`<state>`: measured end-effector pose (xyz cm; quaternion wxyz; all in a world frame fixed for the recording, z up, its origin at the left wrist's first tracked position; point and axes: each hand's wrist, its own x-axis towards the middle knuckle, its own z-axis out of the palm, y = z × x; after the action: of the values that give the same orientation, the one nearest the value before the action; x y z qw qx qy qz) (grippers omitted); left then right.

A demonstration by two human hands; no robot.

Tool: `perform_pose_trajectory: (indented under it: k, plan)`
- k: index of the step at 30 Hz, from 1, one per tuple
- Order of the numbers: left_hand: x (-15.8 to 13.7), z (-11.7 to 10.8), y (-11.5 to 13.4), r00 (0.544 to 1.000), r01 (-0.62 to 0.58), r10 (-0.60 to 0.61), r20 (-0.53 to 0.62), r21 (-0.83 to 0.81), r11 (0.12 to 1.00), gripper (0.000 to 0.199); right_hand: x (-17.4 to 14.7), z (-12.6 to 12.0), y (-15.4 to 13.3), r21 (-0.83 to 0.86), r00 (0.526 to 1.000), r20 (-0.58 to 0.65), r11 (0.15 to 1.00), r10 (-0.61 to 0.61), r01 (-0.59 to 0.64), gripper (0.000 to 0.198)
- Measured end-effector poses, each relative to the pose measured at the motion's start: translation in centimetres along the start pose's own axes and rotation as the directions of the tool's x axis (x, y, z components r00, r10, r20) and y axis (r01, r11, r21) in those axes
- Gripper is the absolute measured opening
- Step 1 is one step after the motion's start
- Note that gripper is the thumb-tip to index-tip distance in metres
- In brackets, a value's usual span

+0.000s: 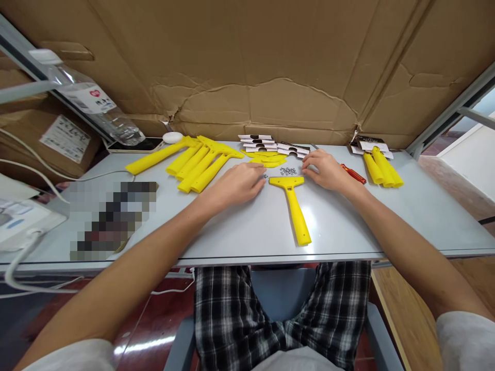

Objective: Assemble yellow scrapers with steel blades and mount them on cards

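A yellow scraper handle lies on the desk between my hands, its wide head pointing away from me. Just beyond it is a small pile of screws. My left hand rests to the left of the pile, thumb and fingers slightly apart, beside a few loose screws and flat yellow pieces. On the right, my right hand has its loosely bent fingertips at the pile's edge, with nothing visible in them. Small white-and-black packets are stacked behind the yellow pieces.
More yellow scraper handles lie at left, and several others at right beside dark-and-white packets. A red screwdriver is partly behind my right forearm. A plastic bottle, a white power strip and a pixelated object occupy the left.
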<state>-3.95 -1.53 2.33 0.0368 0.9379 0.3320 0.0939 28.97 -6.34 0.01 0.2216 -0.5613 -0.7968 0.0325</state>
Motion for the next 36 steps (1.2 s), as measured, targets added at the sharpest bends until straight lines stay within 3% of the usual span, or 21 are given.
perform_pose_trajectory:
  k: [6, 14, 18, 23, 29, 36]
  plan:
    - [0.0, 0.3, 1.4, 0.999, -0.034, 0.034, 0.025, -0.013, 0.999, 0.043, -0.2, 0.2, -2.4, 0.116, 0.996, -0.08, 0.992, -0.042, 0.051, 0.031]
    - [0.1, 0.3, 1.8, 0.999, -0.038, 0.038, 0.014, -0.025, 0.999, 0.043, -0.2, 1.0, -4.6, 0.16, 0.995, -0.039, 0.982, -0.095, 0.1, 0.029]
    - [0.3, 0.8, 1.6, 0.999, -0.029, 0.03, 0.026, -0.029, 0.999, 0.039, -0.1, 1.3, -4.9, 0.163, 0.996, -0.013, 0.983, -0.088, 0.089, 0.029]
    - [0.5, 1.7, 1.0, 0.999, -0.036, 0.033, -0.036, -0.087, 0.996, 0.05, 0.1, 1.9, -4.9, 0.169, 0.995, -0.008, 0.981, -0.098, 0.098, 0.032]
    - [0.9, 2.1, 0.8, 0.995, -0.084, 0.076, -0.069, -0.129, 0.988, 0.044, 0.3, 2.9, -4.7, 0.157, 0.995, 0.005, 0.983, -0.101, 0.099, 0.034]
    - [1.1, 2.6, 0.7, 0.994, -0.067, 0.05, -0.094, -0.186, 0.98, 0.043, 0.1, 1.9, -4.8, 0.143, 0.995, -0.023, 0.984, -0.102, 0.104, 0.04]
